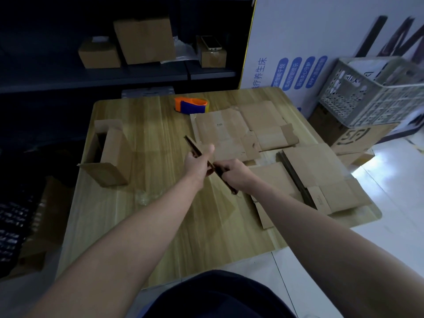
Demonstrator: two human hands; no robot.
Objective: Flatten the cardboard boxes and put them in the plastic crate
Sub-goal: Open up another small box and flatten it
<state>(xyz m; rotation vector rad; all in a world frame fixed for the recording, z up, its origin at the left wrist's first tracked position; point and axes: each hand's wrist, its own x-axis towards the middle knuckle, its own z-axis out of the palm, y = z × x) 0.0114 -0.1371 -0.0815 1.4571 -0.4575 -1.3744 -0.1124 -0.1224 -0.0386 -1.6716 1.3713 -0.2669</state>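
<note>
One flattened carton [194, 147], left hand [197, 161], right hand [232, 171]

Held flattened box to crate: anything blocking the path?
Nothing upright visible. The flattened box, gripped by left hand and right hand, only has flat cardboard sheets lying low on the table between it and the plastic crate, off the table's right.

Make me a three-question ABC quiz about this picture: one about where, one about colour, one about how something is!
1. Where is the plastic crate? A. floor B. on a cardboard box C. shelf
2. The tape dispenser is: A. orange and blue B. green C. black
3. The cardboard piece in the left hand and right hand is: A. box-shaped B. rolled C. flattened
Answers: B, a box sits under it; A, orange body, blue part; C, only a thin edge shows.
</note>
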